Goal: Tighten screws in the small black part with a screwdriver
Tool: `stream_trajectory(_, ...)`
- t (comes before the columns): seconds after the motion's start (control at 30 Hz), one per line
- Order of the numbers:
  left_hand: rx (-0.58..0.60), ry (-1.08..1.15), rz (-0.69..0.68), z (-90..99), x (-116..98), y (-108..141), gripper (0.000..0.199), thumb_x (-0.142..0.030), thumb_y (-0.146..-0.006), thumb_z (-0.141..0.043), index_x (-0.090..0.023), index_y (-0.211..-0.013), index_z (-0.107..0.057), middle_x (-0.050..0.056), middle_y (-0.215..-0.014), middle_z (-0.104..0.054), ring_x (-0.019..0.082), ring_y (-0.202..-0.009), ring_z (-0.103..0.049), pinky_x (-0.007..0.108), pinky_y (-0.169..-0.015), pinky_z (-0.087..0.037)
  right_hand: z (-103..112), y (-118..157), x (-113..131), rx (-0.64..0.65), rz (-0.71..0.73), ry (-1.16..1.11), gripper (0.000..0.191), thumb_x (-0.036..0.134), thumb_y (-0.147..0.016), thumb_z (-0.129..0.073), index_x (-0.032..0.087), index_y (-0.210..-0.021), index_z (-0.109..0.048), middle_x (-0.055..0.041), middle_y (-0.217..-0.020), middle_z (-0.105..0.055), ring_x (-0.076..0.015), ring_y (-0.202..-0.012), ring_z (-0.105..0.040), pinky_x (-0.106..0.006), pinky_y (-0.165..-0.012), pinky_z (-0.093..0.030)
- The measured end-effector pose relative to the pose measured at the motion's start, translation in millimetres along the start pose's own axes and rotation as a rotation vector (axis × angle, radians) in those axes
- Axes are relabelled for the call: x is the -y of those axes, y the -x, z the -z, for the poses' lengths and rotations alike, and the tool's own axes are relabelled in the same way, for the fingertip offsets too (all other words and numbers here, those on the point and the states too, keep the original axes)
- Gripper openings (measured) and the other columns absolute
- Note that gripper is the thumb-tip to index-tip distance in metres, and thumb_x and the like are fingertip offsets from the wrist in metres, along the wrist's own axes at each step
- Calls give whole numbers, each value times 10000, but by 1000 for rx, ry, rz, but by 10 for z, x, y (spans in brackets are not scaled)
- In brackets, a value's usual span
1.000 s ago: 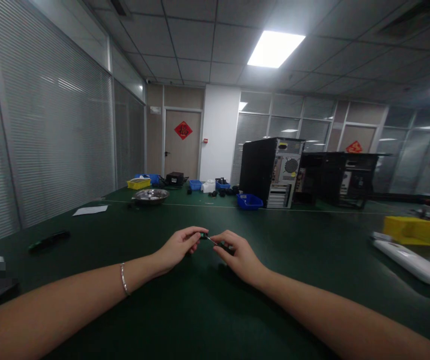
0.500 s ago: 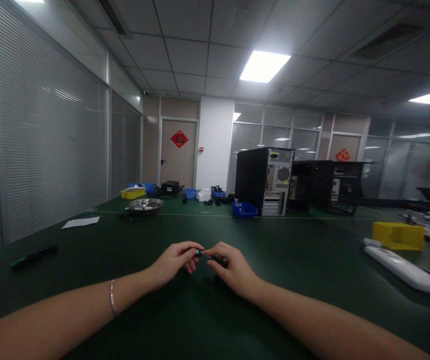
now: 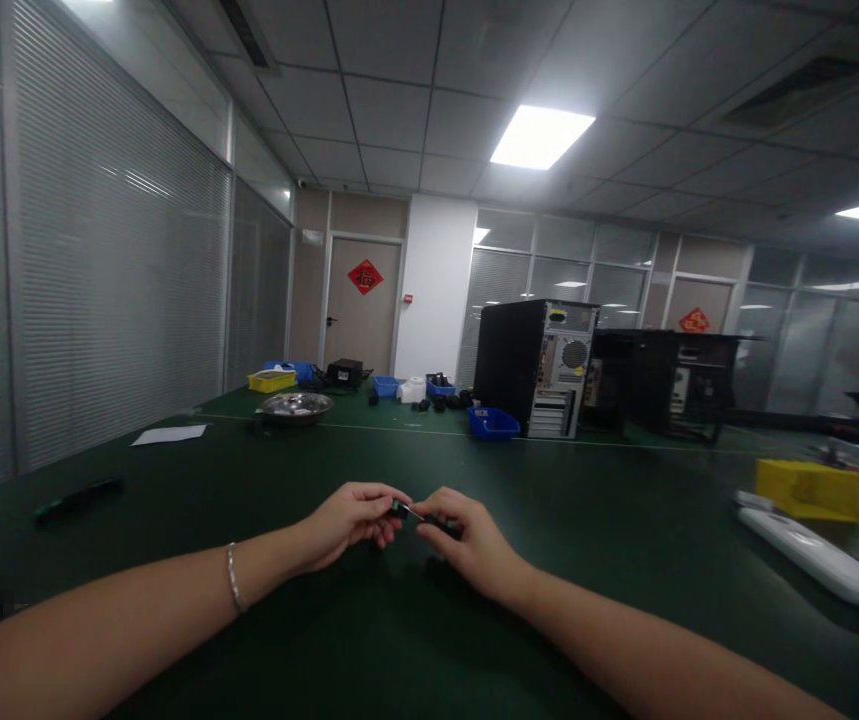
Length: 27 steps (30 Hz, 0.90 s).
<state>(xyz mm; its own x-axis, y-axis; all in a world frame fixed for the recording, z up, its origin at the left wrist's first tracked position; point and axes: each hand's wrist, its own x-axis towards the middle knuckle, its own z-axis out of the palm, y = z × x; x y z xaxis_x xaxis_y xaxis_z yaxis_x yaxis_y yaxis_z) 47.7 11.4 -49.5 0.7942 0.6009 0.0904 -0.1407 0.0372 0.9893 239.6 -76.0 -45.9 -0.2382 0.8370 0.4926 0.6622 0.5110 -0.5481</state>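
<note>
Over the dark green table (image 3: 369, 650), my left hand (image 3: 350, 522) pinches a small black and green part (image 3: 400, 508) between thumb and fingers. My right hand (image 3: 470, 540) is closed on a small screwdriver (image 3: 415, 514). Its thin metal shaft points left, and the tip meets the small part or lies right against it. The fingers hide most of the dark handle. What exactly the small part is cannot be made out at this size.
A green and black tool (image 3: 78, 499) and white paper (image 3: 169, 435) lie left. Behind are a metal bowl (image 3: 295, 408), a blue bin (image 3: 493, 424) and a computer case (image 3: 519, 370). A yellow box (image 3: 810, 490) and a white power strip (image 3: 819, 560) stand right.
The view has shifted slightly, so the surroundings appear a little further right and, at the sides, tilted. Both hands keep their grip, with the screwdriver still at the small part.
</note>
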Motion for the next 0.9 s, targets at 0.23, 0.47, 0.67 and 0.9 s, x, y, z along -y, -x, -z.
stream_trajectory(0.23,-82,15,-14,10,18,-34,249,-326,-782,-558,-141,-948,-533,41,-744,-575,117,-625,-532,246,-592,-375,-7,4,-40,-55,-33,8,208,283,-820,-546,227,-1003,-626,-27,-886,-588,-154,-774,-522,-269,-659,-416)
stream_trajectory(0.47,-65,-373,-61,4,-101,-13,309,-442,-829,-443,-147,-836,-537,1,-696,-510,117,-625,-470,245,-592,-354,-20,3,-125,-114,-85,-57,231,300,-829,-523,228,-1030,-611,-27,-926,-590,-151,-761,-522,-280,-659,-436)
stream_trajectory(0.67,171,-1055,-211,-35,-187,120,332,-468,-845,-405,-198,-850,-597,32,-963,-521,182,-924,-459,314,-845,-332,-13,6,-128,-110,-81,-94,242,307,-824,-528,211,-1031,-609,-35,-912,-595,-150,-742,-536,-285,-661,-452)
stream_trajectory(0.9,137,-1188,-237,-50,-124,109,304,-471,-857,-378,-242,-973,-541,23,-1033,-507,187,-989,-436,331,-880,-319,-14,13,-120,-104,-89,-114,242,323,-820,-535,202,-1015,-614,-36,-918,-599,-156,-766,-543,-285,-678,-450)
